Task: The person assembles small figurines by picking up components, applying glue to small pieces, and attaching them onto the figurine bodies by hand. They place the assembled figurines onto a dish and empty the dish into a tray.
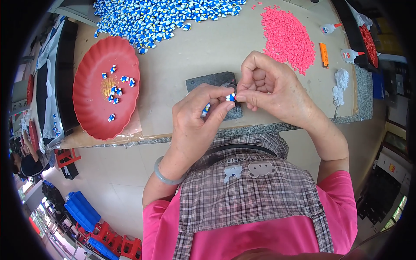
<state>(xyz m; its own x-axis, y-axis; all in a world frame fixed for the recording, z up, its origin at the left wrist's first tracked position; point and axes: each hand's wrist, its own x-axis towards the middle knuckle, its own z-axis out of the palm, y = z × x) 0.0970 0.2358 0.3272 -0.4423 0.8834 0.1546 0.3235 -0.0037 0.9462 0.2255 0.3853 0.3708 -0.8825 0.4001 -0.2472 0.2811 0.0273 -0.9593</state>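
Note:
Between thumb and index finger, my left hand (197,108) pinches a small blue-and-white figurine (230,97). A second blue-and-white figurine (206,110) with a bit of yellow is tucked in the same palm. My right hand (273,84) has its thumb and index finger pressed together at the first figurine's right side; whether a tiny part is between those fingertips is hidden. Beneath both hands lies a dark grey stone-like slab (208,82). Left of them, a red scalloped tray (89,86) carries several similar figurines (115,91).
A large heap of blue-and-white figurines (160,19) covers the far left of the table. Small pink pieces (286,39) are piled at the far right. Nearby are two glue bottles (329,28), an orange box-shaped object (324,55) and crumpled white tissue (340,86). The table's stone edge (277,128) runs before me.

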